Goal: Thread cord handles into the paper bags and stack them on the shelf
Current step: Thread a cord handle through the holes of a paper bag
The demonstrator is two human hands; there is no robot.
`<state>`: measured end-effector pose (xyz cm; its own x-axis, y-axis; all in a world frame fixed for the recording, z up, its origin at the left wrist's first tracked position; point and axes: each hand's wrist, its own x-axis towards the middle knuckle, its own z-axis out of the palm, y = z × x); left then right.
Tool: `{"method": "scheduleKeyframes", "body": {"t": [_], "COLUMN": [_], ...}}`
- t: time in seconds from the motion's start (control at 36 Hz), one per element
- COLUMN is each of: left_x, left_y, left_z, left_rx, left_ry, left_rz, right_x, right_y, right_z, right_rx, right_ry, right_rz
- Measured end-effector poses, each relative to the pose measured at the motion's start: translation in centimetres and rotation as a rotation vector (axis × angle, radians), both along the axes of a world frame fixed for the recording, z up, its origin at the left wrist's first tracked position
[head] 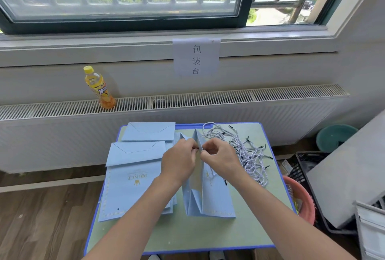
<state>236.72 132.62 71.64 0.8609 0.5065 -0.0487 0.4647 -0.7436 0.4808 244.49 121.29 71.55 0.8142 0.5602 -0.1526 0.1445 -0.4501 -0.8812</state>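
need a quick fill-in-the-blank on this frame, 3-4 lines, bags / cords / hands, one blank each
1. Both hands, left hand and right hand, work at the top edge of the opened ____ paper bag.
2. The loose cords lie on the table to the ____ of that bag.
3. The flat bags are piled to its ____.
4. The bottle on the radiator has a ____ cap.

Missing words: blue; right; left; yellow

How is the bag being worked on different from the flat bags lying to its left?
The bag in the hands is partly opened, its side folds spread; the flat bags lie closed in a pile. Both the left hand and the right hand pinch at the held bag's top edge; nothing touches the pile. Both are light blue with a gold crown print.
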Motion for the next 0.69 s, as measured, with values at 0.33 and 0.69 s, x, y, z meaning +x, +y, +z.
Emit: {"method": "scheduleKeyframes", "body": {"t": [0.33, 0.69], "left_x": [-0.3, -1.4], "left_y": [-0.4, -2.3], "left_z": [0.4, -0.2], "left_rx": [0.292, -0.41], "left_ry": [0.26, -0.08], "left_rz": [-0.219, 0.05], "right_x": [1.8, 1.1], "right_y": [-0.9, -0.3], "right_z": [0.9, -0.1], "right_rx": [-0.184, -0.08], "right_ry": [-0.118, 0.088], "right_rz": [0.023, 0.122]}}
